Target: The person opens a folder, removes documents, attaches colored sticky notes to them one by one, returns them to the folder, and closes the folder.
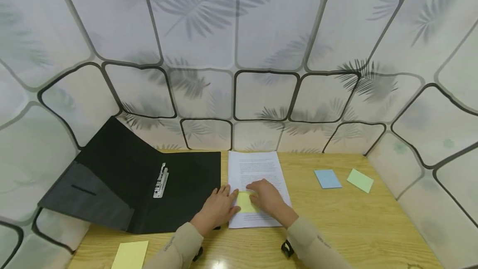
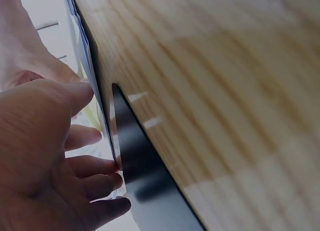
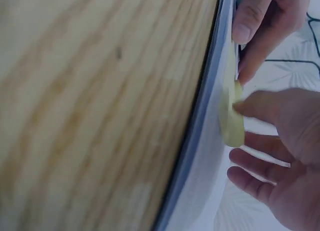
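Note:
A yellow sticky note lies on a stack of printed paper. My left hand is at the stack's left edge, with its thumb and index fingertips at the note's left side. From the right, my right hand reaches over the sheets. Its index finger points left along the note's top edge, and its thumb touches the note. In the right wrist view the note's near edge bulges up off the sheet beside the thumb. The right index fingertip is hidden behind it there.
An open black binder with a metal clip lies left of the stack, its cover leaning up against the wall. Blue and green sticky notes lie at the right. A larger yellow pad sits front left on the wooden table.

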### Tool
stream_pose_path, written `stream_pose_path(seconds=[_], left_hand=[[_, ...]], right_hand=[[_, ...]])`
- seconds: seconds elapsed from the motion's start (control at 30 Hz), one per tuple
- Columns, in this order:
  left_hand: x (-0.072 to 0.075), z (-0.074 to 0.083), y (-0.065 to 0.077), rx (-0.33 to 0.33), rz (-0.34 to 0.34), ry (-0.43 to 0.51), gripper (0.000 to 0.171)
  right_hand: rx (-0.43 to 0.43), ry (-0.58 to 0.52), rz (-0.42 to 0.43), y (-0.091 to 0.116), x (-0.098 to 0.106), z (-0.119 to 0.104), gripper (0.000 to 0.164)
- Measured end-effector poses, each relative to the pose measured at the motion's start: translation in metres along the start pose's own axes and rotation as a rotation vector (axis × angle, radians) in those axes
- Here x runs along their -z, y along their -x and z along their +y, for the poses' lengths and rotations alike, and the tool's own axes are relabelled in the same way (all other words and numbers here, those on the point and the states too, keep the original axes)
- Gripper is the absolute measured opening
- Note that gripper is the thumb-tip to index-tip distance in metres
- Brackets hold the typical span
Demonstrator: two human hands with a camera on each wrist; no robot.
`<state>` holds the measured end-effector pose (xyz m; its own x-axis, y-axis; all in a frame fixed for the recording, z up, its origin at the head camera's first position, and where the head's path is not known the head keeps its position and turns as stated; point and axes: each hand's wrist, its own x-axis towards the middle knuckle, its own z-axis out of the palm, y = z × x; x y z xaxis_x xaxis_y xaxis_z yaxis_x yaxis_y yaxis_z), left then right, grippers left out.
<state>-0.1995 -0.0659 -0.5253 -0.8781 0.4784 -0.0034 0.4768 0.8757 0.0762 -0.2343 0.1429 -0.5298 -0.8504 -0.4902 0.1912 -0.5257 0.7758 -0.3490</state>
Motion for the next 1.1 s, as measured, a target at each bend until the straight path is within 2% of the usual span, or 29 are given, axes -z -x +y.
stream_pose_path(seconds=[0.1, 0.2, 0.5, 0.7, 0.93, 1.1], left_hand=[[0.002, 0.002, 0.0, 0.005, -0.013, -0.01, 0.058], [0.004, 0.003, 0.0, 0.011, -0.017, -0.016, 0.059], [0.007, 0.004, 0.001, 0.015, -0.043, -0.057, 0.055], [0.007, 0.005, 0.0, 0.036, -0.059, -0.109, 0.052], [0.007, 0.007, 0.0, 0.074, -0.101, -0.103, 0.057], [0.006, 0.003, 0.0, 0.069, -0.121, -0.114, 0.06]], right_hand=[[0.088, 0.105, -0.036, 0.005, 0.002, -0.004, 0.03], [0.12, 0.176, -0.077, 0.012, 0.003, -0.005, 0.03], [-0.021, 0.196, -0.192, 0.023, 0.005, 0.0, 0.045], [-0.092, 0.191, -0.215, 0.027, 0.013, 0.0, 0.05], [-0.134, 0.166, -0.217, 0.033, 0.024, 0.006, 0.05], [-0.159, 0.128, -0.247, 0.037, 0.028, 0.01, 0.052]])
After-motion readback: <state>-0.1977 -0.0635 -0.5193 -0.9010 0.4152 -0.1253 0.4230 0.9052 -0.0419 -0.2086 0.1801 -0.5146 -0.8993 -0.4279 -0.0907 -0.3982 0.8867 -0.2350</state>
